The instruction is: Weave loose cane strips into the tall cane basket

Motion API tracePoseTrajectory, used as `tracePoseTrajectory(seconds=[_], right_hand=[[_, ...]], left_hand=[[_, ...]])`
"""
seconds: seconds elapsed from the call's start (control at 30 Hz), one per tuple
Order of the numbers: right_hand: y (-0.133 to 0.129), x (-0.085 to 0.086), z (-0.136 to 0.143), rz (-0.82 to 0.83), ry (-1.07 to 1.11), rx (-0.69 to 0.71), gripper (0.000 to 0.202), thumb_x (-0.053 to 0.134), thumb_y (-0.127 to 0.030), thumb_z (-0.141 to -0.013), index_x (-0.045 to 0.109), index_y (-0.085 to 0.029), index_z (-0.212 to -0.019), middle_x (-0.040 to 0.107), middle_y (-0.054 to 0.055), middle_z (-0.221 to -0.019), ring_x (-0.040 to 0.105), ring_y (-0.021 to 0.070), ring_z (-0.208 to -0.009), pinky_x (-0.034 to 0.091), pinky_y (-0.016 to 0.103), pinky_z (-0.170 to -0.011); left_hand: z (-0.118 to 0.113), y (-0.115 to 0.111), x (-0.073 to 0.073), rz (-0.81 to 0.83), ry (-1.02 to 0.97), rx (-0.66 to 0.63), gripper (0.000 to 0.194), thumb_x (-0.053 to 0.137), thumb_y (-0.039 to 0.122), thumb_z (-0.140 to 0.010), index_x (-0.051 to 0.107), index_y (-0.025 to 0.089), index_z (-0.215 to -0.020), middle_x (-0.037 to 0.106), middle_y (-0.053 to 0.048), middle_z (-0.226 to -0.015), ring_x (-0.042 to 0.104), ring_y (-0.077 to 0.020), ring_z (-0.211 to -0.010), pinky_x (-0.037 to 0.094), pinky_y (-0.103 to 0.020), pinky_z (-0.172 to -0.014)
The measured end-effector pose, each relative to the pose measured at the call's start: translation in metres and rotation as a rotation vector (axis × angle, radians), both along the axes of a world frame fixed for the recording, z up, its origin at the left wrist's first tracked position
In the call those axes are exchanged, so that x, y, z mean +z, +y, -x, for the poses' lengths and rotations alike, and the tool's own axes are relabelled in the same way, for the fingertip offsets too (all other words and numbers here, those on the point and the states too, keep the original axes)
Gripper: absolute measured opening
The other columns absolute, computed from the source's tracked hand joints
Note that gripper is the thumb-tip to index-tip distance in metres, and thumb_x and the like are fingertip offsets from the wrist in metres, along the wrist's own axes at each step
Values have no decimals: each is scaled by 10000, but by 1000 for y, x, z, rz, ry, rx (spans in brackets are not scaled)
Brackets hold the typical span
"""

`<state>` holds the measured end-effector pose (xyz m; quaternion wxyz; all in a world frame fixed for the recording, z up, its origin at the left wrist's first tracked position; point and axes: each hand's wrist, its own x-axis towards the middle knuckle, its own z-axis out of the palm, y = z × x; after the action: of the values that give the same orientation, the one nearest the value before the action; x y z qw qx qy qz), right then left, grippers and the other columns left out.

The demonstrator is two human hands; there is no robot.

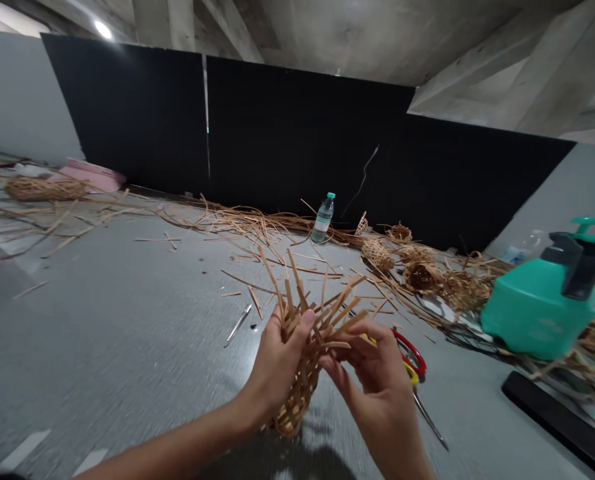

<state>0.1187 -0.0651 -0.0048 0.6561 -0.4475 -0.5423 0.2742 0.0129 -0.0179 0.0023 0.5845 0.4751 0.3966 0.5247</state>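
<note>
A small, half-woven basket (302, 387) of tan strips stands tilted in front of me, its loose strip ends (322, 310) fanning out at the top. My left hand (277, 357) wraps round its upper left side, thumb pressed on the strips. On the other side, my right hand (377, 373) pinches a strip end between thumb and fingers. Partly hidden behind that hand lie red-handled scissors or pliers (412, 353) with a yellow part. A pointed metal tool (432, 420) sticks out below them. Left of the basket rests a slim silver tool (238, 325).
Loose strips (257, 223) litter the grey surface toward the black panel (297, 133). A water bottle (323, 218) stands among them. Several woven baskets (422, 275) lie at right, near a green spray bottle (540, 307) and a black bar (557, 420). A strip bundle (45, 189) lies far left.
</note>
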Motion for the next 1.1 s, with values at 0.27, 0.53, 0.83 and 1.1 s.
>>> tracePoseTrajectory(seconds=[0.27,0.53,0.83,1.1], right_hand=[[5,-6,-1,-127,-331,-177,94,545,-128,-773,566,-206,-822,544,41,-866,551,156,-746,477,279,-618],[2,-2,1,7,-251,-96,74,526,-187,-800,561,-208,-738,560,-4,-691,524,142,-655,436,262,-605],[3,5,-2,190,-38,52,21,611,-197,-721,622,-196,-704,622,-2,-684,576,131,-664,475,222,-621],[7,7,-10,282,-76,155,47,612,-204,-701,586,-171,-722,599,6,-669,572,132,-581,487,248,-538]], left_hand=[[-2,-1,-5,-17,14,20,320,543,446,-751,514,154,-880,586,-18,-782,567,-158,-728,436,-247,-656],[-1,-2,-3,-20,72,58,325,536,450,-748,528,146,-862,574,-14,-748,560,-172,-727,424,-263,-677],[0,0,-5,22,58,58,313,533,462,-744,515,158,-817,562,3,-739,546,-156,-700,422,-252,-674],[-1,-1,-6,13,37,83,310,537,463,-740,517,158,-792,545,11,-692,541,-150,-660,426,-237,-638]])
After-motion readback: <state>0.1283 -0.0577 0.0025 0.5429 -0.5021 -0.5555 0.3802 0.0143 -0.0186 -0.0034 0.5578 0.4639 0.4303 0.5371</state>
